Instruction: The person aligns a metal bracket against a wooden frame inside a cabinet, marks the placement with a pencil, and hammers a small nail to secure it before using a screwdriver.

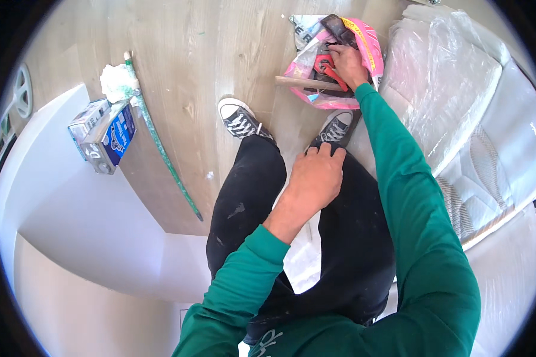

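Observation:
My right hand (349, 66) reaches into a pink plastic bag (372, 44) on the floor. Its fingers are bent and closed among the tools, and what they grip is hidden. Just left of the fingers lies a red-handled tool (332, 74), with dark tools (338, 30) at the bag's far side. A wooden strip (309, 83) sticks out of the bag's near left side. My left hand (318, 178) rests on my right knee, palm down, its fingers lying over the knee with nothing in them.
Plastic-wrapped padded furniture (441, 77) stands close on the right. Left on the wood floor lie a green-speckled pole (161, 146), crumpled white plastic (118, 82) and a blue and grey box (110, 140), beside a curved white panel (95, 238). My shoes (238, 118) stand near the bag.

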The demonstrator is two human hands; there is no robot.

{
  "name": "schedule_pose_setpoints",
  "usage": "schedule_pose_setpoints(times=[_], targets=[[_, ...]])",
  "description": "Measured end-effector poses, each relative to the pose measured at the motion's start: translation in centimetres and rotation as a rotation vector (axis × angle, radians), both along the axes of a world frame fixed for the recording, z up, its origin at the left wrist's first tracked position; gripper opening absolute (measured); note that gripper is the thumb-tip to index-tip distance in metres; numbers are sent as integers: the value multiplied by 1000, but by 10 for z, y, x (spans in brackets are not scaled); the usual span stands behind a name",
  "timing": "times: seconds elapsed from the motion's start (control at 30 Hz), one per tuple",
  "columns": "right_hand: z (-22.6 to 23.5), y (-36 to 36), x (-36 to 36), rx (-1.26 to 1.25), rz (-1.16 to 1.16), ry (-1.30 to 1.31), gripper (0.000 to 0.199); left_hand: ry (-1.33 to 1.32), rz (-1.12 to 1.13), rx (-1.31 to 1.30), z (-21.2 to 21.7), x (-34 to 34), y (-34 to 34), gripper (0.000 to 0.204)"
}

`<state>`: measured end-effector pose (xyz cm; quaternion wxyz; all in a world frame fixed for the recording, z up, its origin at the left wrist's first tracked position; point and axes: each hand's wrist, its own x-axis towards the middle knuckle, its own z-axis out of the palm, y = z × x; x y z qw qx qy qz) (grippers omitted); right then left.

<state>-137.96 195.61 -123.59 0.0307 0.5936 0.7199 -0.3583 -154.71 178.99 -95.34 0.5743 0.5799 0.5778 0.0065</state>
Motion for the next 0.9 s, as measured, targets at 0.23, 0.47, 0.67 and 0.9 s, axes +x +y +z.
schedule_pose_setpoints(times=[0.23, 0.47, 0.67, 0.9], targets=[[-13, -27, -51, -112, 89, -29, 41, -49, -25, -34, 1, -2, 5, 38], [-4, -64, -70, -170, -148, 53, 39, -97, -85, -64, 2, 1, 10, 37], [21, -24, -43, 48, -125, -98, 27, -90, -45, -24, 1, -4, 8, 39], [-9, -1, -35, 130, 400, -334, 23, -63, -40, -18, 5, -9, 8, 39]])
